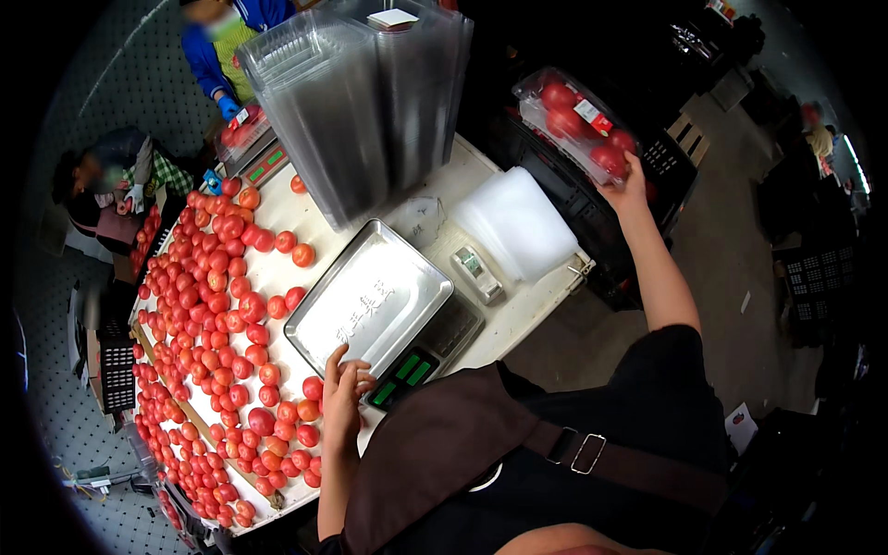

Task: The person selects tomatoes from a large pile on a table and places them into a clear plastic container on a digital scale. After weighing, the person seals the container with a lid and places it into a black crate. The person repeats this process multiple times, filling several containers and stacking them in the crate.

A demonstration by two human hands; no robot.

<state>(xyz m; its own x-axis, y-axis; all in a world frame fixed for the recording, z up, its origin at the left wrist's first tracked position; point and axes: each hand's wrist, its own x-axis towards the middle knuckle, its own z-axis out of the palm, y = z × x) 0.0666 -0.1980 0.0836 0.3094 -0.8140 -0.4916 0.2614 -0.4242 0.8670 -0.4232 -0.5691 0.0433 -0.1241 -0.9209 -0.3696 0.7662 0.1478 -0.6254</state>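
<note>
At the far right, my right hand (pixel 629 190) grips the near end of a clear plastic punnet of tomatoes (pixel 575 125), which carries a red and white label. The punnet is over the black crates beside the table; whether it touches them I cannot tell. My left hand (pixel 345 388) holds nothing, its fingers apart and slightly bent. It is by the near corner of a weighing scale with a bare metal pan (pixel 370 291) and a green-lit display (pixel 407 372). Loose red tomatoes (pixel 217 305) cover the table's left side, some close to that hand.
Tall stacks of clear plastic punnets (pixel 319 120) rise behind the scale. A pile of white sheets (pixel 518 222) and a small white dispenser (pixel 476 275) lie to its right. A blue-gloved co-worker (pixel 231 55) stands across the table near another scale (pixel 264 165). Black crates (pixel 671 162) line the right.
</note>
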